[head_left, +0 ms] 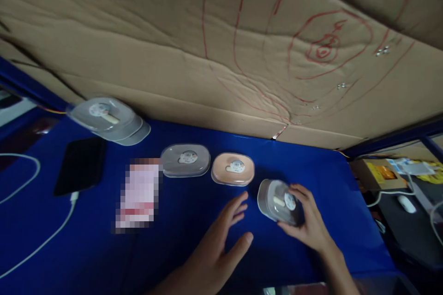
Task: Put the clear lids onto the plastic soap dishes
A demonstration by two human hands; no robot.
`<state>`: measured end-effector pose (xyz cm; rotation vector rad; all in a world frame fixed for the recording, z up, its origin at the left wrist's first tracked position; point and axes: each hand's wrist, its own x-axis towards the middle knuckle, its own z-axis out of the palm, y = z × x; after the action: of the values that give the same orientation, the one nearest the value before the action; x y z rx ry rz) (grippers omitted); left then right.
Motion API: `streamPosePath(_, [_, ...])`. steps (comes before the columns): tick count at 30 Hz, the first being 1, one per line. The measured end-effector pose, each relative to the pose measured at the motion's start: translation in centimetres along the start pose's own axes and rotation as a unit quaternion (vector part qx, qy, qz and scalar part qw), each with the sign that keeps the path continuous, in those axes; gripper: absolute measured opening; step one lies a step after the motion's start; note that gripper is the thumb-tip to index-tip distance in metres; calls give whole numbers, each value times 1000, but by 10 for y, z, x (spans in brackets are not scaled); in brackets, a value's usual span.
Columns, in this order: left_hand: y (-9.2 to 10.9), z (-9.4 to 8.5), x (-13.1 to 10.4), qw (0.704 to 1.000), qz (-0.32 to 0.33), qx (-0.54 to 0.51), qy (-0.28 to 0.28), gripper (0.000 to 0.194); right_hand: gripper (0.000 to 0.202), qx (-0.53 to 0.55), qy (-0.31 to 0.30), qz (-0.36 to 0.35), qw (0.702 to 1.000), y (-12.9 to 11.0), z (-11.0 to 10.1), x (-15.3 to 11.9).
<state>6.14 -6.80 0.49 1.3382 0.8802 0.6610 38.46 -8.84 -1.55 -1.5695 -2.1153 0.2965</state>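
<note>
My right hand (306, 219) grips a grey oval container (277, 200) with a clear lid and a round label, thumb on its near side and fingers on its far side. My left hand (226, 239) hovers over the blue table with fingers and thumb apart, holding nothing. Beyond my left hand lies a pink oval container (233, 169) with a clear lid. A larger grey oval container (186, 160) sits just left of the pink one. At the far left, several big grey containers (109, 120) are piled in a leaning stack.
A black phone (80, 166) with a white cable (57, 230) lies left on the blue table (187, 207). A pixelated pink item (140, 193) is beside it. Cardboard (155, 69) rises behind. To the right, a dark desk holds a white mouse (406, 203) and a box (382, 174).
</note>
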Motion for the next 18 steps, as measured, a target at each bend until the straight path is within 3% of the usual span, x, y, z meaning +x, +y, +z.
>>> streamPosePath(2, [-4,-19,2,969,102,220,52,65,75,-32,-32,19,999,17,-7,7])
streamPosePath(4, [-8,-46,11,879,180,421,136,64,73,-55,-59,21,997,27,-8,17])
streamPosePath(6, [-12,-75,23,789,192,543,213,66,73,-70,-73,9,995,35,-6,30])
streamPosePath(8, [-16,-102,34,741,178,600,245,73,75,-83,-73,-9,994,42,-4,44])
streamPosePath(10, [-20,-123,42,721,151,637,227,79,75,-105,-66,-29,992,48,-5,59])
streamPosePath(13, [-22,-139,51,726,127,653,174,73,79,-142,-49,-61,987,43,-13,82])
streamPosePath(16, [-19,-139,60,735,120,647,161,57,84,-129,-34,-99,986,8,-9,103])
streamPosePath(18, [-15,-135,66,739,117,642,168,53,86,-104,-59,-138,983,-27,5,117])
